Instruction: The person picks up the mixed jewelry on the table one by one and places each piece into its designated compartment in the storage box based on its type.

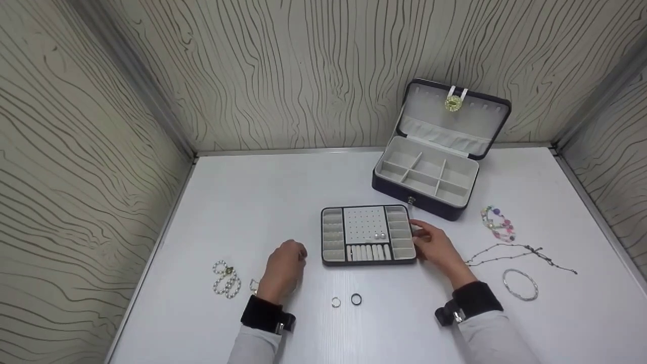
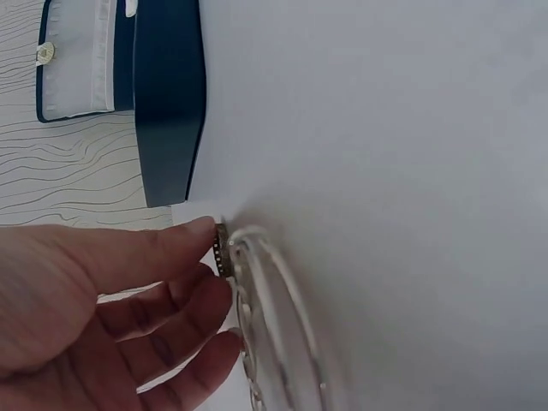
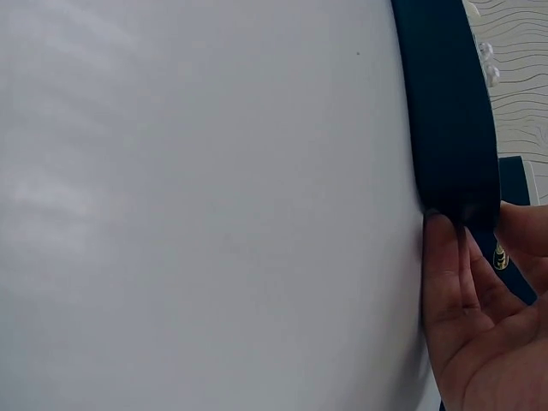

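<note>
In the head view, the jewellery tray lies on the table; an uneven push by the right hand at its right end could skew it. The left hand stands left of the tray, apart from it.

In the left wrist view, a shallow fingertip hold might let the studded piece slip; it sits between thumb and fingers, a nearly closed grip, silvery loops beside it.

In the right wrist view, the right grip pinches the tray's end, thumb above, fingers low.
</note>
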Demonstrator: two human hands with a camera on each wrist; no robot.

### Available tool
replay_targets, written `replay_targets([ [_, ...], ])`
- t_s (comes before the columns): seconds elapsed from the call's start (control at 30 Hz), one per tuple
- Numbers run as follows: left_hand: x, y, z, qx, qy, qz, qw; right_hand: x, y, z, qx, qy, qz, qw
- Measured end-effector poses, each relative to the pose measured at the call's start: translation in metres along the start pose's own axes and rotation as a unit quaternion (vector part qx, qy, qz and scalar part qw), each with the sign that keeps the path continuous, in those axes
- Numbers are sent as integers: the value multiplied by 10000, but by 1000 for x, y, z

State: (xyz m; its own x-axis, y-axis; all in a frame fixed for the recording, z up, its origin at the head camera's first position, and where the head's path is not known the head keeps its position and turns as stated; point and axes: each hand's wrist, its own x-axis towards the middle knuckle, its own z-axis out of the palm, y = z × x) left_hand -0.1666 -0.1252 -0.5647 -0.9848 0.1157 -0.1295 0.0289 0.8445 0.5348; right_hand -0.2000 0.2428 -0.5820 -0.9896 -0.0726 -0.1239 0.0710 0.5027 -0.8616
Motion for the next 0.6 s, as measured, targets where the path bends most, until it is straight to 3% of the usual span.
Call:
replay_targets([
  [0.17,-4,1,-1,-142,10,-25,9999,-2,-1,1,130,-57,223,9997],
  [0.37,-3,3,-1,99,99,24,9999,-1,1,0,96,-35,131,9999],
  [0.6,-1,5,0,123,153,-155,9997,-1,1,0,109,-30,75,9999],
])
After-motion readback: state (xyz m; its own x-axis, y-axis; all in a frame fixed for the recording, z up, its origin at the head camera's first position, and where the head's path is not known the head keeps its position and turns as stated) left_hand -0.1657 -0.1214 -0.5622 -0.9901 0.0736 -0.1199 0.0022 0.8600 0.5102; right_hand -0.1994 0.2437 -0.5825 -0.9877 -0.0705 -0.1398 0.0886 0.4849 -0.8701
